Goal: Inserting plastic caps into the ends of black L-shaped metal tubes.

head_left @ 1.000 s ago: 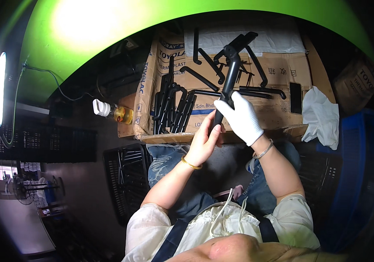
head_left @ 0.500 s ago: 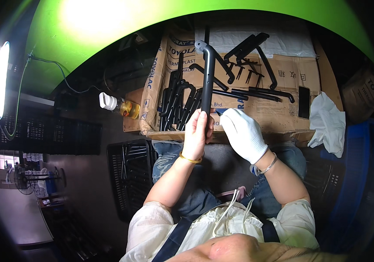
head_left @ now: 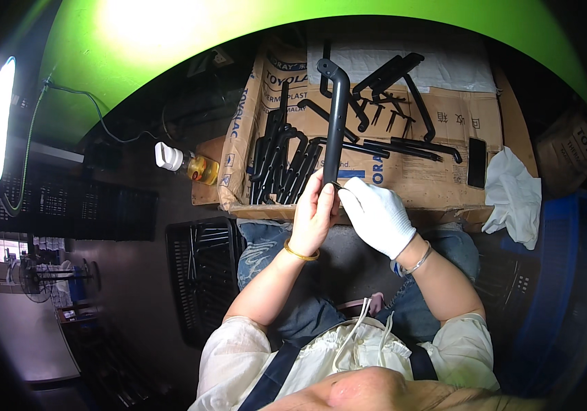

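Two hands met at the foot of a black bent tube (head_left: 335, 116) | bare left hand (head_left: 314, 212) clamped its lower end, gloved right hand (head_left: 375, 216) pinched there | tube stood upright at 12 o'clock over cardboard-covered surface (head_left: 430, 185) | risk: loose pinch could tip it onto black parts (head_left: 279, 161) at 10 o'clock.

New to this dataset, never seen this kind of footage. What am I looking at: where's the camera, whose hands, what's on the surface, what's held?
There is no machine here. A fisheye camera on a seated person's head looks down, so straight edges bend. Both forearms come in from below. The bare left hand grips the lower end of a black bent-top tube, held upright. The right hand, in a white glove, touches that same lower end. In front lies flattened cardboard with more black tubes, a white cloth and a small yellow bottle to the left.
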A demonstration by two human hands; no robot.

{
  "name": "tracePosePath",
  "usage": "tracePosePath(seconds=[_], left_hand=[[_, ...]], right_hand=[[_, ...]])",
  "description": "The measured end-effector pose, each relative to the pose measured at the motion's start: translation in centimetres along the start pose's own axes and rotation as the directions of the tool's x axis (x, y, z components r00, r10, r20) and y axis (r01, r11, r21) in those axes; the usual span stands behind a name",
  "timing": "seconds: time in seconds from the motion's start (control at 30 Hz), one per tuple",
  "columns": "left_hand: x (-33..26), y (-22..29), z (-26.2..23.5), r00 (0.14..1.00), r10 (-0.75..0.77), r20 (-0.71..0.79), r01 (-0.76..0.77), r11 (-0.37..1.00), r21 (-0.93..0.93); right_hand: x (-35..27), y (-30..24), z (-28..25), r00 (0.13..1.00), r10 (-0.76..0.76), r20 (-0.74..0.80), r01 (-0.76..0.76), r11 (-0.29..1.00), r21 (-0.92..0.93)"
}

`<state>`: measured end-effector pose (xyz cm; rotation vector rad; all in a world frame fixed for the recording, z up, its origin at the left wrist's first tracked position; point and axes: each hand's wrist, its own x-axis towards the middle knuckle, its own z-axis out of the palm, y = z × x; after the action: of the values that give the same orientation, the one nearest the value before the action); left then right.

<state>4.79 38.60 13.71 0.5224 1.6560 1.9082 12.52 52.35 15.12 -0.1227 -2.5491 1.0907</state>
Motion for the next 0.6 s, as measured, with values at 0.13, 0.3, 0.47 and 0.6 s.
tracePosePath(seconds=[0.13,0.3,0.47,0.6], left_hand=[[0.0,-0.1,0.0,1.000,0.012,0.002,-0.012,0.999,0.034],[0.1,-0.4,0.0,0.999,0.045,-0.011,-0.043,0.994,0.103],[0.0,-0.5,0.9,0.967,0.253,-0.026,-0.223,0.891,0.395],[0.0,-1.5,0.8,0.942,0.332,-0.058,-0.261,0.828,0.496]], right_hand=[[0.0,0.0,-0.1,1.000,-0.006,-0.001,0.006,1.000,0.000],[0.0,-0.1,-0.3,0.997,0.040,0.062,-0.042,0.999,0.019],[-0.1,0.8,0.8,0.997,-0.013,0.080,0.008,0.998,0.067],[0.0,0.4,1.2,0.997,-0.068,0.023,0.066,0.995,0.075]])
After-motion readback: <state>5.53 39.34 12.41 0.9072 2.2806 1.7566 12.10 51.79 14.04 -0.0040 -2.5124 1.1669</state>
